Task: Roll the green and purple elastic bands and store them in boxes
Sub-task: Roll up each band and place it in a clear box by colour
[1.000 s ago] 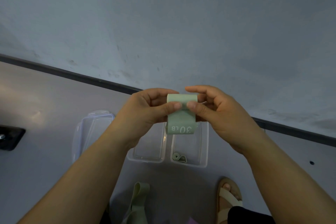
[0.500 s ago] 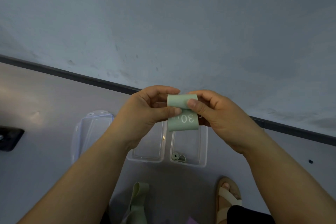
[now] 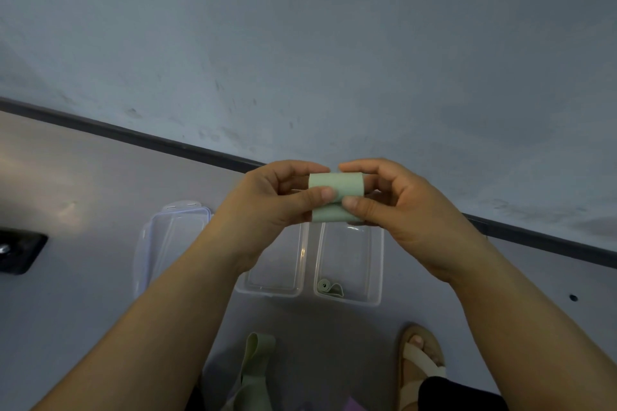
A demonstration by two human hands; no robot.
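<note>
Together, left hand [image 3: 267, 203] and right hand [image 3: 404, 210] pinch the green band [image 3: 337, 184].

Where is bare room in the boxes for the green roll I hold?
The right box is bare except for one rolled band in its near left corner. The left box looks bare where the left hand does not hide it. Nearer you it is crowded: a loose green band and a sandalled foot.

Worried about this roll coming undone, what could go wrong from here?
The left hand and right hand only pinch the green band, its tail loose below; a slack grip could let it spring open. The rolled band in the right box has a loose end, so this one may unroll there too.
</note>
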